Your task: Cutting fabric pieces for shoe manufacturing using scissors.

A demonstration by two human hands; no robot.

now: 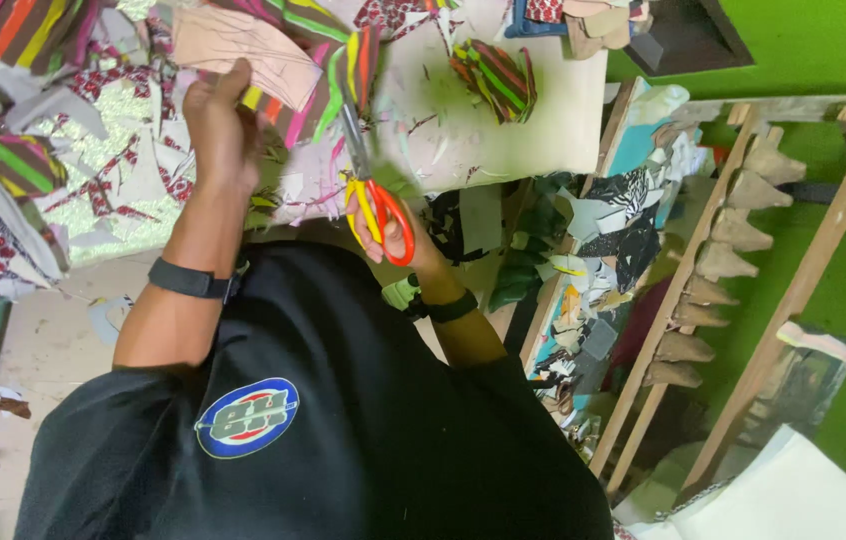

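Note:
My left hand pinches a beige card pattern piece against a striped multicolour fabric, holding both up over the worktable. My right hand grips scissors with orange and yellow handles. The blades point up into the lower edge of the striped fabric, just right of my left hand. A black band sits on my left wrist. My right wrist carries a green and black one. My black shirt fills the lower part of the view.
Fabric scraps and offcuts litter the tabletop at the left. A folded striped piece lies at the table's right. A wooden rack with several brown cone-shaped forms leans at the right before a green wall. White sheets lie at the bottom right.

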